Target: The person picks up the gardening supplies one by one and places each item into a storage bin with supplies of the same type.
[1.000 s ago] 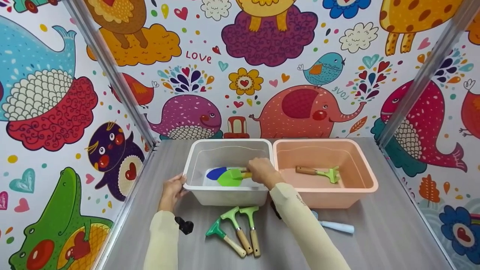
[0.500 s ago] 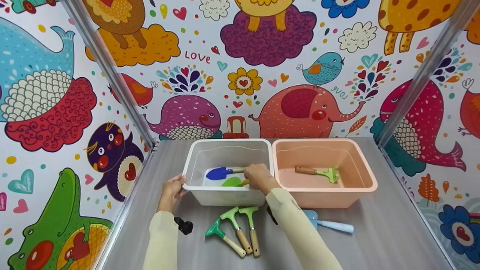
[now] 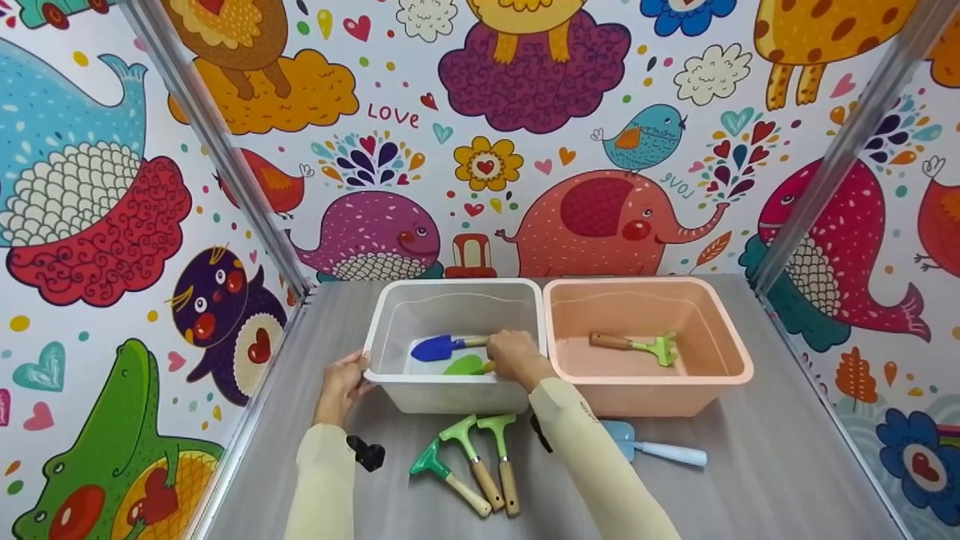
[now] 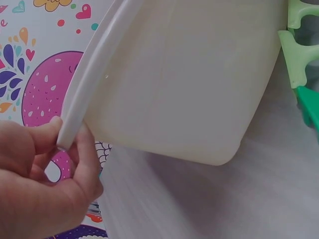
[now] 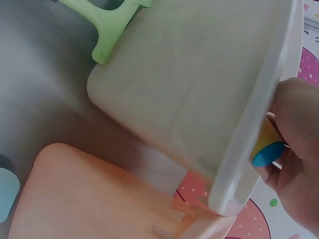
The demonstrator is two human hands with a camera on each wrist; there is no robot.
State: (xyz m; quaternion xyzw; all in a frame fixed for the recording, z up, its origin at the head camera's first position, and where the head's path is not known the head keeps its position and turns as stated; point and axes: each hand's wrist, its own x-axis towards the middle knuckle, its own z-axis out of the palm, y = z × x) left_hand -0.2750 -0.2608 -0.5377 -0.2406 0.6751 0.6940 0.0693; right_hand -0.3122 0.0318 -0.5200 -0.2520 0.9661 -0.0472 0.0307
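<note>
Cartoon-animal walls ring the grey table [image 3: 750, 465] where, from above, my left hand [image 3: 341, 382] steadies the white bin [image 3: 390, 315] while my right hand [image 3: 514, 356] lowers the green shovel [image 3: 465, 365] inside; wrist views show thumb and fingers [image 4: 75, 164] pinching the rim, right hand's fingers [image 5: 294, 164] curled over it.
</note>
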